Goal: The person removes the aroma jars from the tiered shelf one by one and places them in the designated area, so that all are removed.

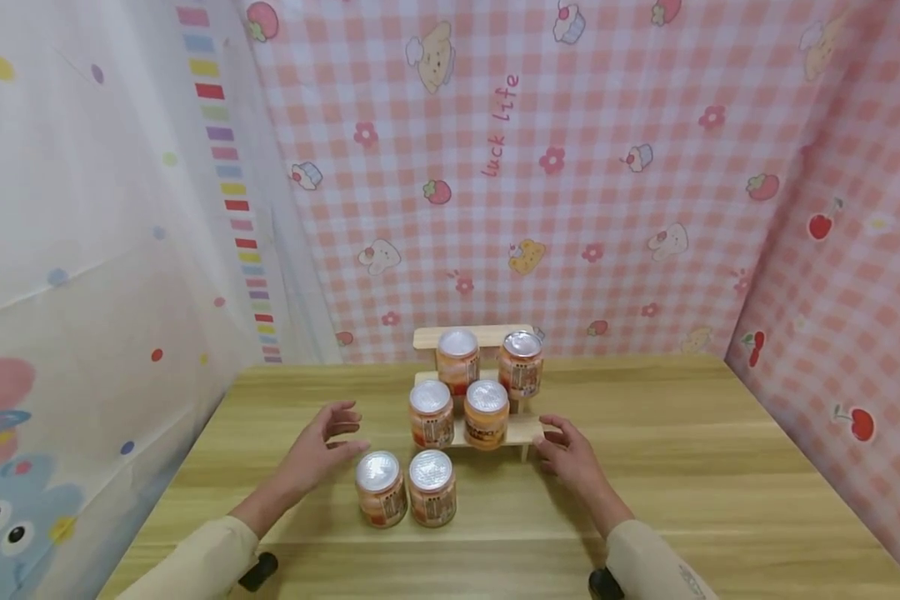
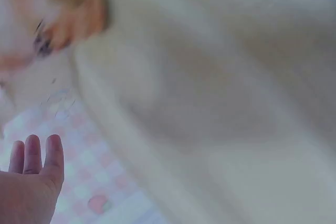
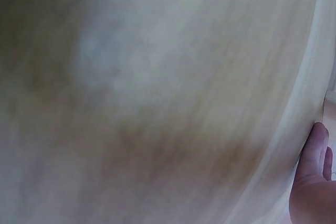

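Note:
A small wooden step rack (image 1: 523,430) stands on the table and carries several orange-labelled cans with silver lids. On its upper level are a left can (image 1: 458,363) and a right can (image 1: 521,367). Lower down sit another can (image 1: 431,417) and one (image 1: 486,417) with its label turned differently. Two more cans, one on the left (image 1: 382,492) and one on the right (image 1: 432,490), stand side by side on the table in front. My left hand (image 1: 321,446) is held empty, fingers spread, left of the front pair. At the rack's right end is my right hand (image 1: 572,458), fingertips close to its edge; contact is unclear.
The wood-grain table (image 1: 682,467) extends to both sides of the rack. A pink checked cloth (image 1: 607,208) hangs behind it, and a white patterned curtain (image 1: 105,250) hangs at the left. Both wrist views are mostly blurred.

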`<state>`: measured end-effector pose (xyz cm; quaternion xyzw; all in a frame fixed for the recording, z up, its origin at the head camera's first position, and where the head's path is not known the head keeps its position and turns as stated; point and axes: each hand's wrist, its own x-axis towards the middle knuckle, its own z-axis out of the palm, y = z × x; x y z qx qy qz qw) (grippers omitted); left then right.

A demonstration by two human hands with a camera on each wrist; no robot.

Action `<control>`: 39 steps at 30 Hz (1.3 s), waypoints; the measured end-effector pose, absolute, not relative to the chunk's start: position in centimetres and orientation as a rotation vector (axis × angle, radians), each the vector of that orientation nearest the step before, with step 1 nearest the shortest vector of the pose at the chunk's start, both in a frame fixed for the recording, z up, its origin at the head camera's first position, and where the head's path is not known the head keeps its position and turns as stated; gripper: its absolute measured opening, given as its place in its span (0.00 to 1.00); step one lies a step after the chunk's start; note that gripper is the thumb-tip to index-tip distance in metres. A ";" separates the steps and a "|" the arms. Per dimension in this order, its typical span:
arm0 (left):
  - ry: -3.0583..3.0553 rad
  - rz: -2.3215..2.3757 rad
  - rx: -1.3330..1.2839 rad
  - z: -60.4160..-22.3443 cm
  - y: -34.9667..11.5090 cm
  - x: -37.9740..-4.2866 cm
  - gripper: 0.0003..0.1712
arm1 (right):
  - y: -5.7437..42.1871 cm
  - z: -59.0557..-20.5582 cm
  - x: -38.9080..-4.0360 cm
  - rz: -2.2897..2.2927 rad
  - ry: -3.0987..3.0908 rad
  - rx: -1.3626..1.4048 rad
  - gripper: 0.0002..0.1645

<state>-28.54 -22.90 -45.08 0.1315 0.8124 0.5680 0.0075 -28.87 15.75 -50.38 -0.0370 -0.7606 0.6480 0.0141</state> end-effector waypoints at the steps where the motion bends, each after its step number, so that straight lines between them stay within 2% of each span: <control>1: 2.544 1.776 0.408 -44.5 -22.9 -29.1 0.39 | 15.7 -50.4 -28.9 2.017 -2.367 -0.112 0.24; 8: 2.545 1.774 0.470 -40.2 -22.1 -33.0 0.43 | 15.8 -50.6 -28.9 2.017 -2.371 -0.128 0.24; 16: 2.617 1.669 0.537 -36.4 -18.6 -36.4 0.47 | 16.0 -50.8 -29.2 2.031 -2.348 -0.116 0.24; 25: 2.580 1.575 0.582 -36.1 -14.8 -37.7 0.48 | 16.1 -50.8 -29.1 2.039 -2.338 -0.132 0.24; 39: 2.500 1.591 0.692 -36.7 -12.8 -38.4 0.46 | 15.9 -50.7 -29.1 2.026 -2.334 -0.111 0.23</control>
